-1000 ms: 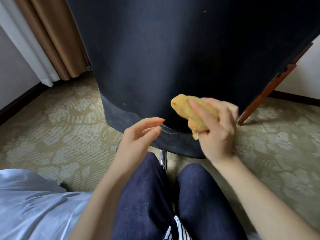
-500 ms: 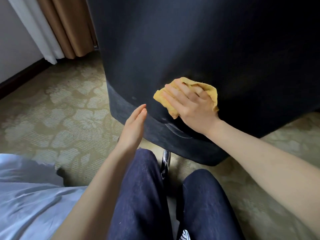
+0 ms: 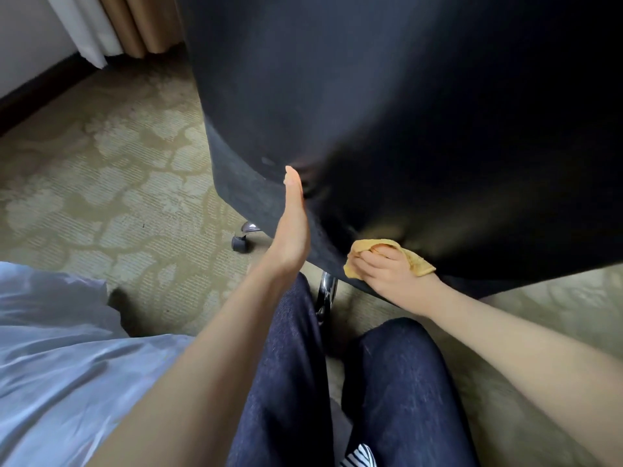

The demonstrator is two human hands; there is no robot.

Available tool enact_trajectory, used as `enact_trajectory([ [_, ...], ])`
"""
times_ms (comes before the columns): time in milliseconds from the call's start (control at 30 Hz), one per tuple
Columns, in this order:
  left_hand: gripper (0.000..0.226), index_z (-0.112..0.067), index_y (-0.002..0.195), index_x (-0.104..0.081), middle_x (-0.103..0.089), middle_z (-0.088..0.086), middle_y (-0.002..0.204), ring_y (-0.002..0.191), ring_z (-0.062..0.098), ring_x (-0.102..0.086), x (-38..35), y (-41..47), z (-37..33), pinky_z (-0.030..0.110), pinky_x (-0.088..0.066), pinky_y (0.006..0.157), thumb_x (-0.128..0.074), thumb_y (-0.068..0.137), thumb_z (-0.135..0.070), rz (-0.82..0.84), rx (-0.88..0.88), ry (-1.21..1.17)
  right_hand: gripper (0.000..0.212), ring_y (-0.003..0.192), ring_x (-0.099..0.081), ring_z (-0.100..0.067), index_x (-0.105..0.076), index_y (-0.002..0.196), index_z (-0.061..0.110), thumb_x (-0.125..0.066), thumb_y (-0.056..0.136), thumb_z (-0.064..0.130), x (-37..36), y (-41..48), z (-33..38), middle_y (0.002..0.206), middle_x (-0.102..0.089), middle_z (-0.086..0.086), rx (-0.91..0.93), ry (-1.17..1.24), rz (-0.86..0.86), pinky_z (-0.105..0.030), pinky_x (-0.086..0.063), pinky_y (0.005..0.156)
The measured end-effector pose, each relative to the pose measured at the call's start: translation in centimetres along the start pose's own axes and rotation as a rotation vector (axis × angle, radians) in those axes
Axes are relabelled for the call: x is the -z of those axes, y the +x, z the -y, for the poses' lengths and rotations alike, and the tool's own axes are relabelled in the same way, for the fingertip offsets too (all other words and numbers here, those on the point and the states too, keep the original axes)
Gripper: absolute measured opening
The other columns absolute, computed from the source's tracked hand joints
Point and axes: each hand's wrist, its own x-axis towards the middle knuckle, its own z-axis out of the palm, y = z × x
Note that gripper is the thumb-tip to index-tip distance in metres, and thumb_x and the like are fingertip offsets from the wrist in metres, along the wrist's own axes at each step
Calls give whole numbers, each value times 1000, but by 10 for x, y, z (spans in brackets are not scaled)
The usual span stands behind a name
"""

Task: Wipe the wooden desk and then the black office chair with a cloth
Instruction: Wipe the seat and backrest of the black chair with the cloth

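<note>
Head view: black chair (image 3: 371, 112) back fills the frame. Right hand (image 3: 391, 274) curls its fingers over the bunched cloth (image 3: 418, 263), pressed low near the bottom edge. Left hand (image 3: 291, 230) is flat, fingers straight, against the chair's side. Brace firmly there, since the caster (image 3: 241, 243) may roll. Use overlapping strokes along the rim.

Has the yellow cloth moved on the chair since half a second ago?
Yes. The right hand has slid the cloth down the black chair, from above its lower band to its bottom edge, near the chrome post.
</note>
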Motion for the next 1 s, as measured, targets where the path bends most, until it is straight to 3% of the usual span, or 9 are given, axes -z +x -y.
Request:
enact_trajectory([
  [100,56,-38,145,-25,-36,-41,117,117,-13,-28,3,3,1,29,-13,110,-9,96,-60,17,7,-17,28,96,-65,-22,-65,109,-1,-62,82,5,-12,-36,-23,102,-70,-7,136,-30,-106,-35,-36,98],
  [167,58,-36,147,-21,-29,-32,138,129,-8,-23,5,4,2,36,-9,113,-5,96,-59,39,22,-19,49,95,-63,-27,-54,115,-6,-70,69,2,-12,-53,-37,103,-68,-12,175,25,-238,-40,-42,94],
  [300,59,-36,150,-6,-6,-21,156,143,2,-10,6,-4,0,42,-6,116,-2,96,-59,56,31,30,26,88,-57,-26,-63,109,-1,-47,90,-7,21,-74,-72,100,-69,-11,121,69,-406,-36,-41,83],
  [400,56,-32,150,-14,-21,-30,141,129,-10,-22,1,-11,-7,23,-11,108,-3,99,-52,51,-6,16,25,83,-60,-24,-72,103,4,-53,88,-2,63,-69,-97,102,-71,-8,79,0,-478,-32,-37,77],
  [500,53,-25,150,-15,-23,-22,146,131,-7,-26,-1,-17,-11,7,-18,97,-4,102,-44,38,-44,30,20,76,-68,-23,-74,102,7,-65,84,4,94,-51,-109,104,-72,-6,23,-31,-567,-33,-38,75],
  [600,50,-25,147,-24,-33,-25,123,104,-16,-38,3,-21,-11,-4,-26,74,-7,103,-40,24,-86,120,18,86,-63,-21,-75,100,11,-66,85,8,106,-22,-106,104,-72,-2,-53,-11,-672,-33,-39,79],
  [733,55,-24,151,-13,-15,-16,154,139,0,-17,15,-12,-6,11,-12,101,-7,101,-46,50,-31,92,15,91,-45,-19,-76,91,15,-67,83,6,106,30,-87,93,-72,1,-177,28,-760,-34,-33,78],
  [933,58,-25,151,-12,-14,-13,155,141,0,-13,17,6,-1,25,-2,116,-9,99,-52,-5,5,149,11,81,-48,-22,-69,70,13,-72,71,2,71,78,-43,75,-64,0,-128,21,-715,-34,-31,74],
  [1000,57,-24,151,-11,-11,-12,156,143,3,-8,14,14,-1,28,-2,118,-11,100,-50,-35,-2,127,13,81,-47,-23,-66,69,10,-62,74,-2,53,81,-30,74,-62,-3,-98,93,-691,-35,-31,74],
])
